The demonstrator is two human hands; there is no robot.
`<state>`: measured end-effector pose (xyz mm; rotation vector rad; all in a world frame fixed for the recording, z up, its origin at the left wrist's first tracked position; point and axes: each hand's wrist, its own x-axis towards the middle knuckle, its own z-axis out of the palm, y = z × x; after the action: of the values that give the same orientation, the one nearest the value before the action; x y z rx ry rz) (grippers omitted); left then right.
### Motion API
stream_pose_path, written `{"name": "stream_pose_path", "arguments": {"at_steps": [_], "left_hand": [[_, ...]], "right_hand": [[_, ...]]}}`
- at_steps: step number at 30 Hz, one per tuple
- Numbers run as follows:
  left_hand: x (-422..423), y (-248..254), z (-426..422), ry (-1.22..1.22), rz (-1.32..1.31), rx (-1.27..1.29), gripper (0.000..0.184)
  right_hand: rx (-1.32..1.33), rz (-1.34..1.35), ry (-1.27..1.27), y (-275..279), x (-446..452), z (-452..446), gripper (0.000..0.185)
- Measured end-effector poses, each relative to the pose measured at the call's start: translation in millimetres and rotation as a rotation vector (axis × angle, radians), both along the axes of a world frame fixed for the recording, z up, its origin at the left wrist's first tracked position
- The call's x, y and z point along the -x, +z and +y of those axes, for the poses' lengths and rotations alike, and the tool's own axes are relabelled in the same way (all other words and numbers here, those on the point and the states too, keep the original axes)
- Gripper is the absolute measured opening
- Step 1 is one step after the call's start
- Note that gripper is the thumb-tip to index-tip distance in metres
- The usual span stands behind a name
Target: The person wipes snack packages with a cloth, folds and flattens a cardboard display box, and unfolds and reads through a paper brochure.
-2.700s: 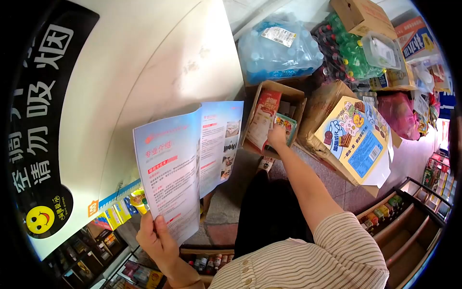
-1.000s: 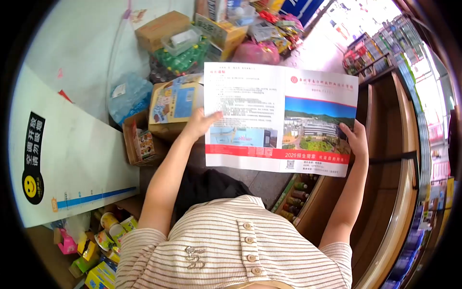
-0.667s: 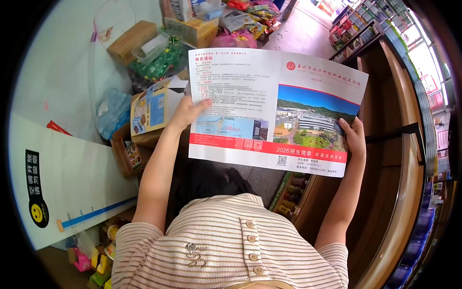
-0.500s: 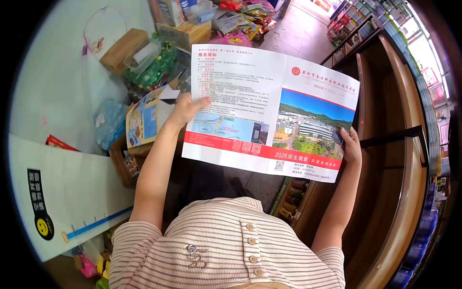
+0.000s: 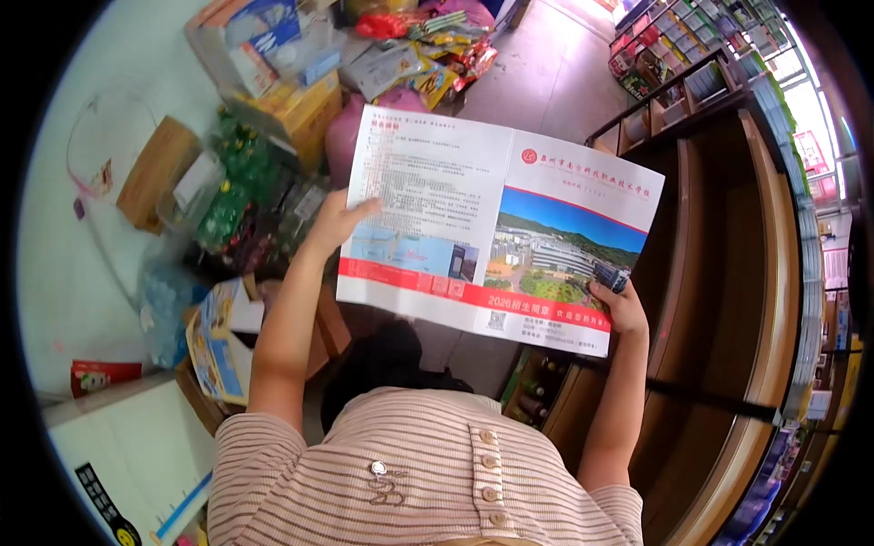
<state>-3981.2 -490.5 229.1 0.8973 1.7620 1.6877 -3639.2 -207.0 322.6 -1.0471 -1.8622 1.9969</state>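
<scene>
A folded school brochure (image 5: 428,182) is spread open in front of my chest, its outer pages facing me. The left page carries dense text and a small map; on the right page is a photo of white buildings below green hills, with a red band underneath. My left hand (image 5: 344,221) grips the left edge, thumb on the page and fingers hidden behind. At the lower right edge my right hand (image 5: 623,306) pinches the paper, its thumb over the photo's corner. The brochure tilts slightly down to the right.
Wooden shelving (image 5: 719,300) stands close on my right. To the left are an open carton (image 5: 223,341), a blue plastic bag (image 5: 164,305) and a brown box (image 5: 157,173) by the pale wall. Snack packets (image 5: 437,68) are heaped ahead beside the floor aisle (image 5: 555,73).
The brochure and both hands have shifted a little left and down in view. My right hand sits slightly lower. The surroundings have swung as my head turned; both hands keep their hold.
</scene>
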Motion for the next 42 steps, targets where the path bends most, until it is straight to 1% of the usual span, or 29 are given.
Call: {"name": "stream_pose_path", "arguments": {"at_steps": [3, 4, 6, 8, 10, 12, 13, 16, 17, 18, 19, 21, 22, 25, 26, 27, 28, 29, 30, 31, 32, 34, 35, 36, 37, 38, 39, 40, 42], "left_hand": [[10, 4, 22, -0.077, -0.501, -0.008, 0.032], [16, 6, 37, -0.141, -0.588, 0.017, 0.035], [28, -4, 66, -0.276, -0.582, 0.037, 0.034], [33, -20, 88, -0.368, -0.325, 0.078, 0.033], [49, -26, 124, -0.43, -0.246, 0.11, 0.031], [69, -12, 183, -0.435, -0.084, 0.102, 0.031], [79, -7, 205, -0.439, -0.073, 0.095, 0.031], [111, 16, 278, -0.42, -0.07, 0.07, 0.031], [122, 23, 294, -0.424, -0.126, 0.098, 0.032], [129, 30, 305, -0.429, -0.187, 0.12, 0.033], [133, 40, 312, -0.442, -0.178, 0.113, 0.034], [158, 59, 362, -0.403, -0.199, 0.056, 0.037], [173, 71, 387, -0.382, -0.23, 0.002, 0.038], [232, 89, 432, -0.293, -0.433, 0.127, 0.042], [240, 53, 408, -0.234, -0.668, 0.012, 0.045], [244, 73, 438, -0.238, -0.84, -0.311, 0.054], [246, 76, 449, -0.174, -0.933, -0.475, 0.066], [254, 70, 473, -0.029, -1.088, -0.543, 0.07], [259, 53, 491, -0.024, -1.058, -0.493, 0.075], [252, 58, 525, -0.074, -1.148, -0.605, 0.064], [257, 39, 555, -0.013, -1.078, -0.33, 0.055], [257, 30, 612, -0.2, -0.966, -0.266, 0.068], [257, 50, 648, -0.13, -1.063, -0.365, 0.058], [277, 39, 685, -0.134, -1.065, -0.339, 0.058], [302, 18, 722, -0.048, -1.052, -0.347, 0.048], [326, 12, 761, 0.027, -1.031, -0.372, 0.039], [339, 41, 796, 0.036, -0.899, -0.328, 0.021], [346, 38, 813, 0.0, -0.932, -0.327, 0.021], [377, 40, 877, -0.143, -0.696, -0.158, 0.019]], "right_hand": [[0.025, 0.056, -0.106, -4, 7, 15, 0.023], [0.036, 0.068, -0.131, -3, 10, 26, 0.023], [0.043, 0.041, -0.161, -1, 20, 45, 0.022], [0.059, 0.039, -0.174, -21, 9, 58, 0.024], [0.083, 0.017, -0.174, -32, 5, 84, 0.026], [0.273, 0.003, -0.295, -27, 20, 138, 0.032], [0.283, 0.026, -0.268, -23, 25, 154, 0.036], [0.389, 0.121, -0.229, -15, 48, 231, 0.036], [0.405, 0.154, -0.188, -6, 58, 249, 0.033], [0.402, 0.143, -0.185, -5, 64, 261, 0.033], [0.315, 0.152, -0.202, -12, 66, 271, 0.031], [0.201, 0.172, -0.225, -8, 97, 329, 0.026], [0.196, 0.171, -0.228, -1, 114, 352, 0.026], [0.276, 0.291, -0.227, 14, 176, 415, 0.025], [0.266, 0.274, -0.267, 20, 176, 395, 0.025], [0.214, 0.309, -0.274, 8, 200, 430, 0.026], [0.21, 0.284, -0.338, 3, 217, 442, 0.027], [0.206, 0.309, -0.376, -16, 240, 469, 0.029], [0.3, 0.396, -0.379, -20, 269, 483, 0.03], [0.316, 0.465, -0.446, -20, 302, 491, 0.031], [0.406, 0.495, -0.476, -45, 328, 510, 0.031], [0.547, 0.576, -0.483, -79, 373, 523, 0.029], [0.547, 0.528, -0.494, -80, 396, 540, 0.026], [0.554, 0.479, -0.511, -79, 416, 553, 0.023], [0.572, 0.478, -0.534, -79, 430, 557, 0.023], [0.536, 0.497, -0.543, -75, 449, 572, 0.018], [0.478, 0.526, -0.544, -67, 467, 604, 0.014], [0.329, 0.439, -0.557, -92, 459, 618, 0.009], [0.208, 0.417, -0.518, -58, 476, 668, 0.01]]}}
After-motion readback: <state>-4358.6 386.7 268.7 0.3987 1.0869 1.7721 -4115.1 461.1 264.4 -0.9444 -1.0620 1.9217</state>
